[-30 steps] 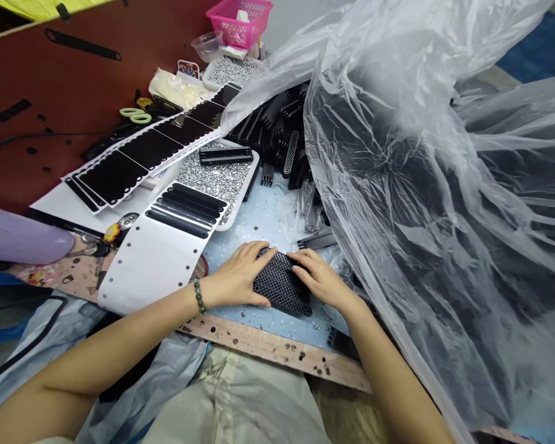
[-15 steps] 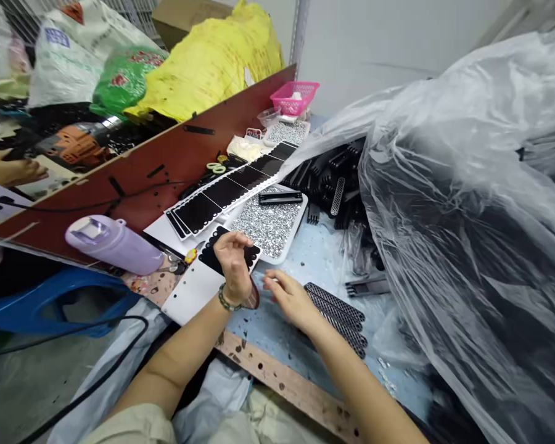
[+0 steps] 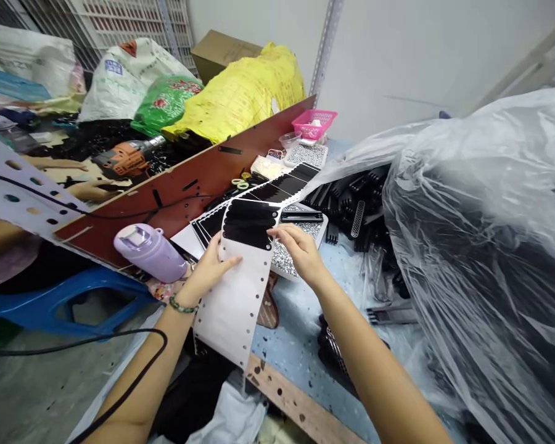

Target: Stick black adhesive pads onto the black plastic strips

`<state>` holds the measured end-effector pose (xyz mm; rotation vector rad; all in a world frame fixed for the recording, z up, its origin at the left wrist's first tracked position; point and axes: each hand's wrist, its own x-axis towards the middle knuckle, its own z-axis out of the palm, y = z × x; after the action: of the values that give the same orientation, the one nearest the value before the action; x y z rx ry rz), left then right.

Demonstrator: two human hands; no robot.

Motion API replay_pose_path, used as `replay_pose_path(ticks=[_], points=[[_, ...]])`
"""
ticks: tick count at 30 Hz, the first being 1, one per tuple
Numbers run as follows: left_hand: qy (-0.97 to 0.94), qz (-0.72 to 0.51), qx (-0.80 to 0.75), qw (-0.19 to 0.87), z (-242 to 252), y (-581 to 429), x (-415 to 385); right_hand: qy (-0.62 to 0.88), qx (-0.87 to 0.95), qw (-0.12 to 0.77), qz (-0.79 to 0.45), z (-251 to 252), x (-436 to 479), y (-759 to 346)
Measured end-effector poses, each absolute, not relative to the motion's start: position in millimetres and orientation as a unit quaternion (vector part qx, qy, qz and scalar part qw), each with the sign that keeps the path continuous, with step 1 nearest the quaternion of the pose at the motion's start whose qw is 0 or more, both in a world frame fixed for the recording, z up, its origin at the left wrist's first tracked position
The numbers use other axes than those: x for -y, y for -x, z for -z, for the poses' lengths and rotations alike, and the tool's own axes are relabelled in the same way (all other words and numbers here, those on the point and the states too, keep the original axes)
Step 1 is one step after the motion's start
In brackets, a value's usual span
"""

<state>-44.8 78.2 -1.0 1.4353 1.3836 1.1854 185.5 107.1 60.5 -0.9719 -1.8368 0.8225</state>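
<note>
A long white sheet point(image 3: 234, 302) with small holes down both edges is raised and tilted in front of me. Across its upper part lie several black strips point(image 3: 250, 222) with rounded ends and small round silvery dots at some of them. My left hand point(image 3: 210, 269) grips the sheet's left edge, thumb on the front and fingers behind. At the right edge, by the end of a black strip, my right hand point(image 3: 300, 251) has thumb and index finger pinched together; whatever lies between them is too small to make out. A tray of silvery bits point(image 3: 284, 259) sits behind, partly hidden.
A black bar point(image 3: 300, 216) rests on the tray. Black comb-like parts point(image 3: 346, 200) are heaped beside the plastic sheeting point(image 3: 425, 234) on the right. At left stand a lilac bottle point(image 3: 152, 253) and a red-brown partition point(image 3: 176, 185); a co-worker's hand point(image 3: 90, 190) shows beyond.
The white sheet, flat on the table before, is now lifted in my left hand. My right hand has moved up to its right edge. The view has shifted left and up.
</note>
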Motion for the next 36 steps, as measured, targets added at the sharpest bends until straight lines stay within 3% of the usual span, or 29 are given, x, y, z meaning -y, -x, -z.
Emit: replay_pose_path(ticks=[2, 6, 9, 11, 14, 17, 25, 32, 36], points=[[-0.533, -0.509, -0.536, 0.412, 6, 50, -99, 0.471, 0.758, 0.365, -0.264, -55, -121, -190], [-0.544, -0.469, -0.669, 0.194, -4, 57, -135, 0.633, 0.744, 0.18, -0.12, -30, -134, -205], [-0.618, -0.398, -0.678, 0.024, -19, 41, -143, 0.655, 0.736, 0.135, -0.102, -13, -133, -205], [-0.706, -0.357, -0.612, 0.015, -23, 16, -142, 0.654, 0.741, 0.119, -0.095, -8, -134, -198], [-0.814, -0.26, -0.498, 0.151, -18, -28, -143, 0.64, 0.753, 0.113, -0.104, -8, -136, -190], [-0.818, -0.227, -0.485, 0.209, -7, -58, -153, 0.623, 0.761, 0.127, -0.127, -9, -138, -192], [-0.711, -0.323, -0.515, 0.354, -3, -53, -170, 0.604, 0.716, 0.259, -0.236, -9, -146, -201], [-0.509, -0.398, -0.468, 0.603, -22, -64, -147, 0.572, 0.635, 0.37, -0.365, -29, -69, -274], [-0.389, -0.34, -0.398, 0.758, -24, -103, -105, 0.644, 0.641, 0.336, -0.248, -9, 18, -331]])
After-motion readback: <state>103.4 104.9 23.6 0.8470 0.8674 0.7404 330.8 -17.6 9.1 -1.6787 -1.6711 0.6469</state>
